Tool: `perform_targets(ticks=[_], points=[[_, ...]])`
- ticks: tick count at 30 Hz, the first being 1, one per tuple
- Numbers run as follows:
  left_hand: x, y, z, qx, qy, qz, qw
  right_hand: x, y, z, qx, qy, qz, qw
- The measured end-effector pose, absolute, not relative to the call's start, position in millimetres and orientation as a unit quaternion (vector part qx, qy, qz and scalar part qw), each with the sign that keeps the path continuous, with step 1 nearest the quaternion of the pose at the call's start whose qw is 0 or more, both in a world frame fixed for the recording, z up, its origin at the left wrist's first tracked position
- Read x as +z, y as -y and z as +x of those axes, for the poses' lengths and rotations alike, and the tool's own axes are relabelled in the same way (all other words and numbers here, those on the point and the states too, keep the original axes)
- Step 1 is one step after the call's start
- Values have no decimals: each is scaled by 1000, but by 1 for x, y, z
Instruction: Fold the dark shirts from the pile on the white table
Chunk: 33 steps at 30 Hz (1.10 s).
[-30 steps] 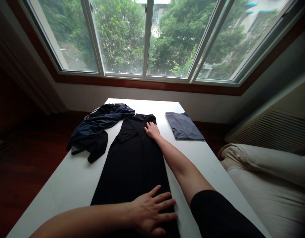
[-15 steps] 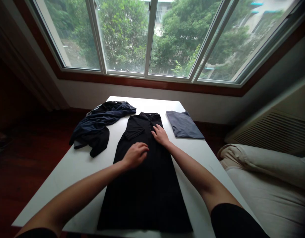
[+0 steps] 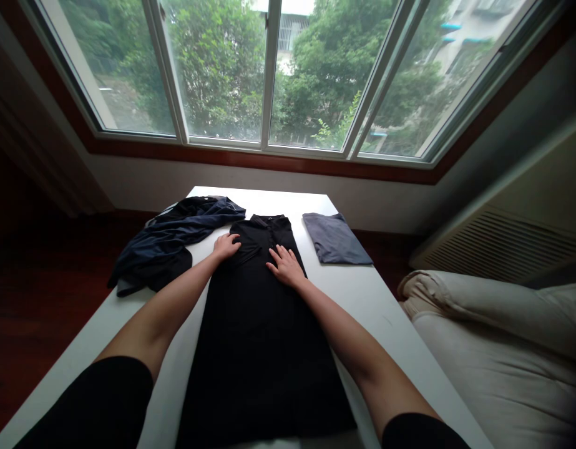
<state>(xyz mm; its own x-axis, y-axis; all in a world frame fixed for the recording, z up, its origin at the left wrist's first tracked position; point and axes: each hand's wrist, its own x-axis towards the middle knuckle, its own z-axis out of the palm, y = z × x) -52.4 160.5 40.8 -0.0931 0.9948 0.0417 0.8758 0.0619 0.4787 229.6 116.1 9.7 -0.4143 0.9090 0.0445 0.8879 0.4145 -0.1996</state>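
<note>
Trees (image 3: 217,75) outside window (image 3: 269,81); pale cushioned seat (image 3: 488,355) near slatted panel (image 3: 491,246).

Daylight fills the window (image 3: 268,81) — the floor (image 3: 39,299) is dark red.

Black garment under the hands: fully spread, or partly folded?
Partly folded: the black garment lies flat, but a sleeve is laid inward over its front, by the left hand.

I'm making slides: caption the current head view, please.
Left hand and right hand on a black garment on a white table, between heaped dark clothes and a folded gray cloth.
</note>
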Motion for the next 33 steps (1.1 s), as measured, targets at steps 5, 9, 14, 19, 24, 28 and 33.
perform_targets(ticks=[5,9,14,19,24,28,33], points=[[34,-190,-55,189,-727,648,124,31,-115,228,90,833,-538,94],[33,-207,-63,183,-738,639,118,49,-55,194,93,855,-478,177],[37,-226,-71,173,-732,642,150,63,55,142,195,960,-187,80],[40,-233,-72,176,-730,637,174,69,117,119,219,969,-110,-12],[44,-230,-70,205,-723,633,184,68,131,115,211,959,-179,-59],[48,-230,-67,222,-719,632,185,77,136,129,273,934,-230,25],[57,-234,-66,233,-723,629,166,97,140,165,379,876,-262,142]])
